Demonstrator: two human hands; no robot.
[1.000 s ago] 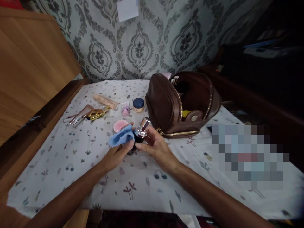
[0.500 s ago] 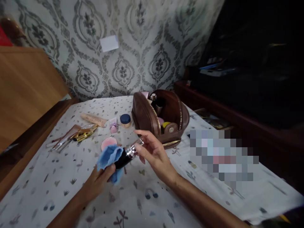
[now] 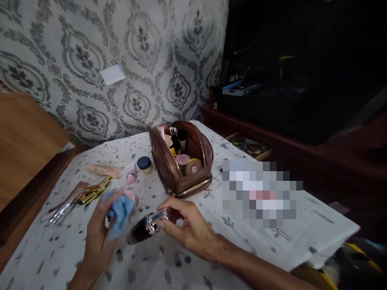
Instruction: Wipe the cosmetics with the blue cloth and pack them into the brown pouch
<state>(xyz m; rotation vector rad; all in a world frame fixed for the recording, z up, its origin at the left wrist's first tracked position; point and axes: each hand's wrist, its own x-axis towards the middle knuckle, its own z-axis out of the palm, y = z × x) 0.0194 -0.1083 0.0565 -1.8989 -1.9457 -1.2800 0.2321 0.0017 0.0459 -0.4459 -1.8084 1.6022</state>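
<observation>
My right hand grips the silver cap end of a dark bottle, which tilts down to the left above the patterned cloth. Just left of the bottle, my left hand is closed round a crumpled blue cloth; cloth and bottle are apart. A pink round item lies behind the blue cloth and is partly hidden. Beyond my right hand stands an unzipped brown bag with bottles, a pink round item and a yellow item inside.
Left of the bag are a blue-lidded jar, a small purple-and-white item, a beige tube and several gold and silver tubes. A blurred-out patch covers the table's right side. A drawer stands open behind it.
My left hand has drawn the blue cloth off the bottle to the left. My right hand still holds the bottle, now lower and nearer. The view has turned right.
</observation>
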